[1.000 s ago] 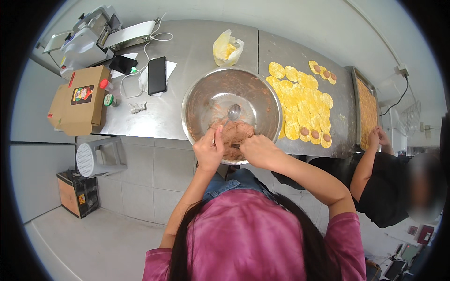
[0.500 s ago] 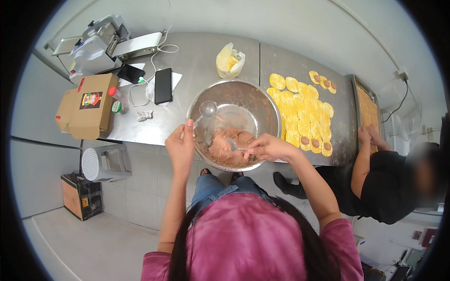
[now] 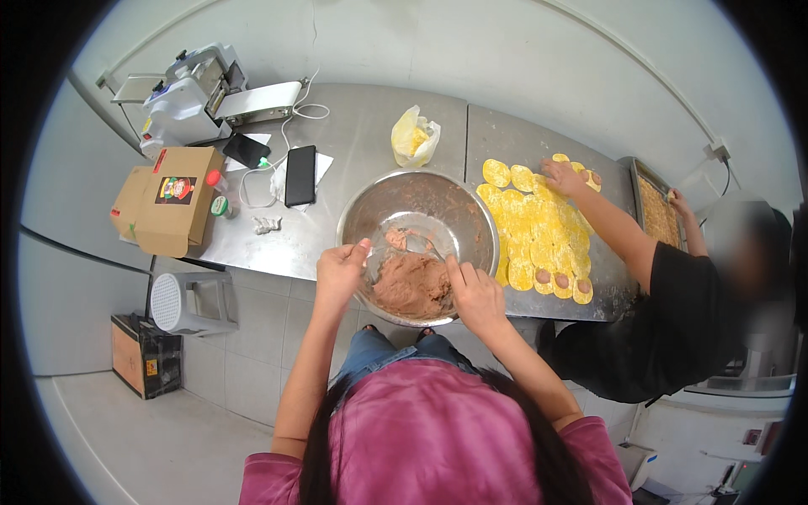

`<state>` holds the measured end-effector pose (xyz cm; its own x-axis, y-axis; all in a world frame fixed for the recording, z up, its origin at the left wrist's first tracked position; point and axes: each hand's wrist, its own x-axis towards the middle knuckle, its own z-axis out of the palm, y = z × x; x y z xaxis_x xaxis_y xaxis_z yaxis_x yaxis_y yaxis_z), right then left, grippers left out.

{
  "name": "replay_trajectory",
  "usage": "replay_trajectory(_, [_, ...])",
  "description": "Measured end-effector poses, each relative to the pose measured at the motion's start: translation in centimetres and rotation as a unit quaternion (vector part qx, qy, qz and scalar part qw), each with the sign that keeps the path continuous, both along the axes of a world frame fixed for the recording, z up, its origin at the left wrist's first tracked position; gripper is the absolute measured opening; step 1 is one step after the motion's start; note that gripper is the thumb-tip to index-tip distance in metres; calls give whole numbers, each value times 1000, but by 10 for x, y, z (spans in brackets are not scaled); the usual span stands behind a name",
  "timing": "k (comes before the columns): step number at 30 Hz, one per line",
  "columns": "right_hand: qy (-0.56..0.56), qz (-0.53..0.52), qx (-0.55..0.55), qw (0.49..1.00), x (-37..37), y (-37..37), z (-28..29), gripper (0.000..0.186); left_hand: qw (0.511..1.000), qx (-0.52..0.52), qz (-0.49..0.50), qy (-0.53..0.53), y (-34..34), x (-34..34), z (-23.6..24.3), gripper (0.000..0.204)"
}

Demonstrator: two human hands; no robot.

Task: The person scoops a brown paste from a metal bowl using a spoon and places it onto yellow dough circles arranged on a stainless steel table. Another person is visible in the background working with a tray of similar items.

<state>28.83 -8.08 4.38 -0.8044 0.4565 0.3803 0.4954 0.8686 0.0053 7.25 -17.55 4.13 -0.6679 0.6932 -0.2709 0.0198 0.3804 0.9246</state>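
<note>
A large steel mixing bowl (image 3: 353, 217) sits at the table's front edge, with a mound of pinkish-brown paste (image 3: 412, 286) in its near half. My left hand (image 3: 340, 271) is closed over the left rim on the handle of a small round scoop, whose head holds a lump of paste (image 3: 396, 239). From the right, my right hand (image 3: 477, 295) grips a metal spoon (image 3: 431, 246), its tip close to the scoop; whether they touch I cannot tell. Right of the bowl lie overlapping floured yellow dough rounds (image 3: 534, 227), a few topped with balls of paste (image 3: 562, 280).
A co-worker's hand (image 3: 562, 177) reaches over the far rounds; their other hand is at a filled tray (image 3: 633, 181). Behind the bowl stands a plastic bag (image 3: 415, 139). Leftward are a phone (image 3: 300, 177), a cardboard box (image 3: 181, 206), a machine (image 3: 181, 109) and a stool (image 3: 168, 301).
The scoop has gone from bare to holding paste, lower in the bowl. My right hand has drawn its spoon up beside the scoop. The co-worker's hand has moved from the tray to the rounds.
</note>
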Motion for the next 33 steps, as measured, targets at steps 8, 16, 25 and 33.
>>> replay_trajectory(8, [5, -48, -1, 999, 2, -2, 5, 50, 999, 8, -29, 25, 4, 7, 3, 40])
replay_trajectory(16, [-22, -66, 3, 998, 6, -4, -7, 55, 999, -13, -41, 15, 6, 7, 3, 39])
replay_trajectory(25, [24, -71, -43, 996, 5, -5, -23, 62, 999, 0, -47, -21, 9, 7, -1, 40])
replay_trajectory(33, [23, -51, -31, 998, -1, -11, -14, 63, 999, -8, -49, -18, 10, 13, 9, 38])
